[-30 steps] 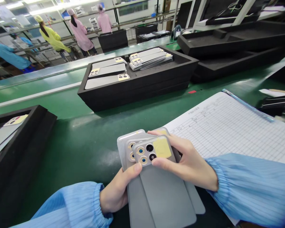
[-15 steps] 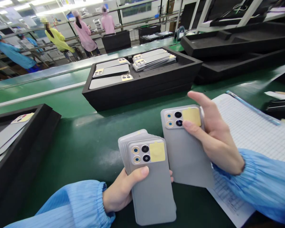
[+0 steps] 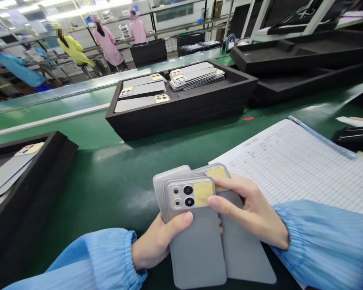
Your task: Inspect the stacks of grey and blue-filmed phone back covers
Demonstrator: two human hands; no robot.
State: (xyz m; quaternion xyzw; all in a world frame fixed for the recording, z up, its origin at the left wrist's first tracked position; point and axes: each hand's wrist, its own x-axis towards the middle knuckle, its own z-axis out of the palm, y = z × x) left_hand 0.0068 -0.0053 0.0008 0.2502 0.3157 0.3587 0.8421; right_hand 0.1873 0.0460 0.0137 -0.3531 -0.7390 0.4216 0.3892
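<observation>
My left hand (image 3: 166, 237) grips a fanned stack of grey phone back covers, thumb across the front one. That front cover (image 3: 196, 245) has a camera block with several lenses and a yellow sticker (image 3: 203, 194). A second phone back cover (image 3: 248, 253) sticks out behind the stack, tilted to the right, its top bearing another yellow sticker (image 3: 218, 174). My right hand (image 3: 251, 205) is closed at the front cover's upper right corner, thumb on the front sticker. Its index finger reaches over the rear cover's sticker; the other fingers are mostly hidden.
A black tray (image 3: 181, 121) of phone covers stands ahead on the green table (image 3: 109, 173). Another black tray (image 3: 57, 161) is at the left. Further black trays (image 3: 278, 90) are stacked at back right. A gridded paper sheet (image 3: 302, 169) lies at right. Several people work in the background.
My right hand has moved left and down from the rear cover to the front cover's corner. The separate cover now sits lower, partly behind the stack. More of the paper sheet shows.
</observation>
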